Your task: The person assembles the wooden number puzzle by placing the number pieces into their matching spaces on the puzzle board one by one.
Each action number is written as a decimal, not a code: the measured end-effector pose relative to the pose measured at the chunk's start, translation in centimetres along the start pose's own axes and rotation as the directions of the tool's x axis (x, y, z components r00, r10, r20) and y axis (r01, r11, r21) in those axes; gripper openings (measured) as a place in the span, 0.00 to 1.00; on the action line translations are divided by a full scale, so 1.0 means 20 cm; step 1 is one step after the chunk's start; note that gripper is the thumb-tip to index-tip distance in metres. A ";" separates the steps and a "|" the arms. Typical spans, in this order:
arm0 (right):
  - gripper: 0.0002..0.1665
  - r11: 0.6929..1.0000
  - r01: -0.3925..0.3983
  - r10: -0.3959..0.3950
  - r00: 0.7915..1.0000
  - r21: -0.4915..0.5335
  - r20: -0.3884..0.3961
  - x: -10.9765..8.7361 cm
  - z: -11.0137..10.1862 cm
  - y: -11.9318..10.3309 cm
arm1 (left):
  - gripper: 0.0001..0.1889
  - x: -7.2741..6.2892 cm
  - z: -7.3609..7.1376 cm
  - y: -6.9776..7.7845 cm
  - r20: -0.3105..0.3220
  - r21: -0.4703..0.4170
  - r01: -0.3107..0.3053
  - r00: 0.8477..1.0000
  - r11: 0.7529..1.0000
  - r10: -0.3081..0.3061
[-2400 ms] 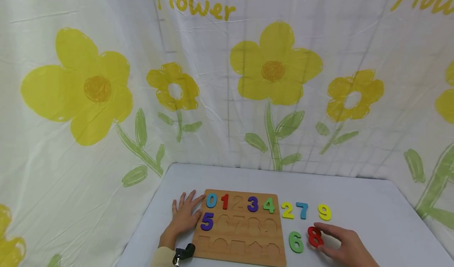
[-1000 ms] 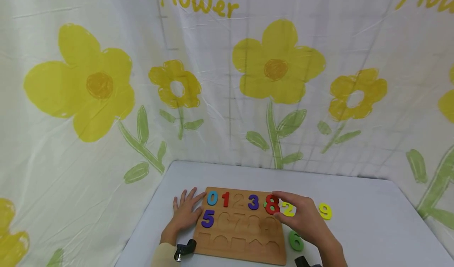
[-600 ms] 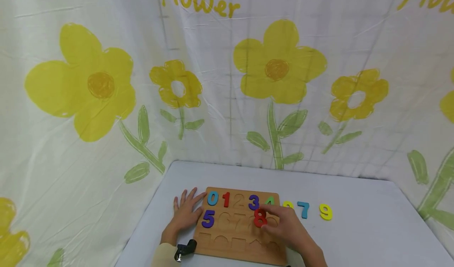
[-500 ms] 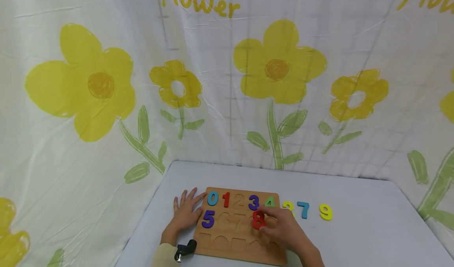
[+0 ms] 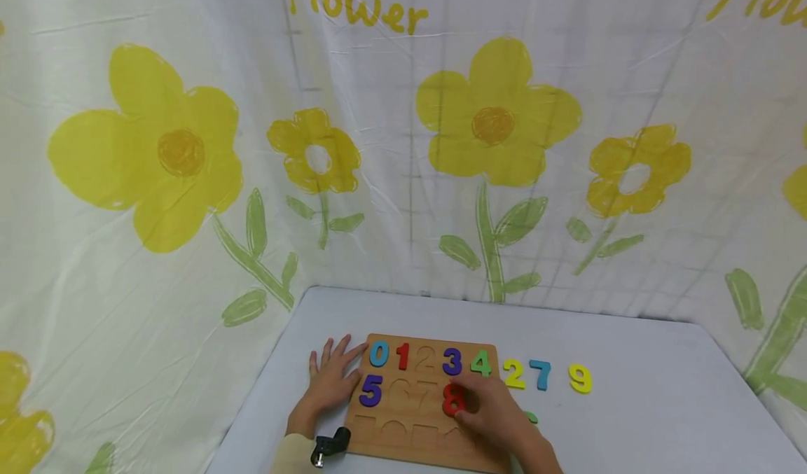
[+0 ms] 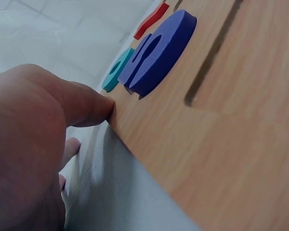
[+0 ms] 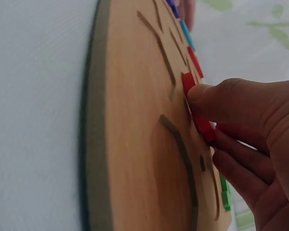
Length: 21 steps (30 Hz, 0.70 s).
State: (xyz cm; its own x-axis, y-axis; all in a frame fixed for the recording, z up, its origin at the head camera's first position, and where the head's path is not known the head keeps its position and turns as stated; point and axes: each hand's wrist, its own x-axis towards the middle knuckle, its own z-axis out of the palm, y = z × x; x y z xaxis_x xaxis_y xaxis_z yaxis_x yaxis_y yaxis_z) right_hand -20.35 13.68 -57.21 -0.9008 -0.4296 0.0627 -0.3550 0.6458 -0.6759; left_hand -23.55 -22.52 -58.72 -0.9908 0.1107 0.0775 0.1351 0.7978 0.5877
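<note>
My right hand (image 5: 498, 411) pinches a red number 8 piece (image 5: 451, 399) between thumb and fingers, over the middle row of a wooden number board (image 5: 429, 453). In the right wrist view, the red 8 (image 7: 201, 126) is close against the board surface, slightly tilted. My left hand (image 5: 329, 383) lies with fingers spread at the board's left edge; in the left wrist view its thumb (image 6: 89, 106) touches that edge. Set in the board are a blue 0 (image 5: 372, 354), red 1 (image 5: 403, 357), purple 3 (image 5: 455, 362), green 4 (image 5: 484, 364) and purple 5 (image 5: 376, 390).
Right of the board lie a yellow 2 (image 5: 515, 384), a blue 7 (image 5: 543, 376) and a yellow 9 (image 5: 586, 383). A green 6 (image 5: 532, 416) is mostly hidden behind my right hand. A flower-printed curtain (image 5: 378, 264) hangs behind the white table (image 5: 643, 425).
My right hand took the red 8 from the table right of the board, carried it left over the board, then lowered it slightly left toward the middle row. The left hand has stayed put.
</note>
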 end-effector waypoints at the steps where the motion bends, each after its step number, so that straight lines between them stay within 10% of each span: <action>1: 0.34 1.000 -0.007 0.007 1.000 -0.005 0.006 0.00 0.00 0.00 | 0.28 0.00 0.00 0.00 0.000 0.001 0.000 1.000 1.000 0.000; 21: 0.35 0.999 -0.002 0.000 0.999 -0.033 -0.050 -0.08 -0.13 0.01 | 0.28 0.01 0.01 -0.01 -0.001 0.004 -0.002 1.000 1.000 0.002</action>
State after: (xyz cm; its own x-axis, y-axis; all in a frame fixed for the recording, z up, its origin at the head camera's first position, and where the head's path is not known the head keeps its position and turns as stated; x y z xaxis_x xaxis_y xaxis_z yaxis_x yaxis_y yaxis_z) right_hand -19.53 16.14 -55.48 -0.9123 -0.3974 0.0992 -0.3613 0.6668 -0.6518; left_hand -23.75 -22.55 -58.93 -0.9905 0.1120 0.0794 0.1373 0.8001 0.5839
